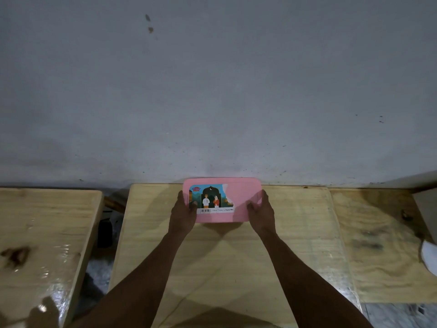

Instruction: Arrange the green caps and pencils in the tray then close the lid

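Pale plywood surface (224,256), set against a grey, speckled wall (212,91); two dark smudges showed high on the wall.

Item: pink rectangular lid (238,200), rounded corners, lying flat on the tray at the far edge of the middle surface, touching the wall line. Tray body hidden beneath the lid; contents not visible.

Label (210,197): printed sticker on the left half of the lid, torn along its right edge. Picture of two standing figures before a dark arch with a crescent moon, green ground behind. Red-and-blue brand mark at upper left, too small to read with certainty. Barcode along the bottom strip, followed by small print ending in "pcs"; the rest was illegible.

Left hand (183,214): clasped the lid's left end, thumb on top at the label's lower corner, fingers (181,197) curled around the edge.

Right hand (261,211): clasped the lid's right end, thumb on top, fingers wrapped along the right edge. Both forearms bare.

Surroundings: second wooden surface (42,233) at left, glossy, with a dark knot, apart from the middle one by a gap. Third plywood panel (378,245) at right, stained dark in patches, with a white object (429,259) at its right edge, cut off by the frame.
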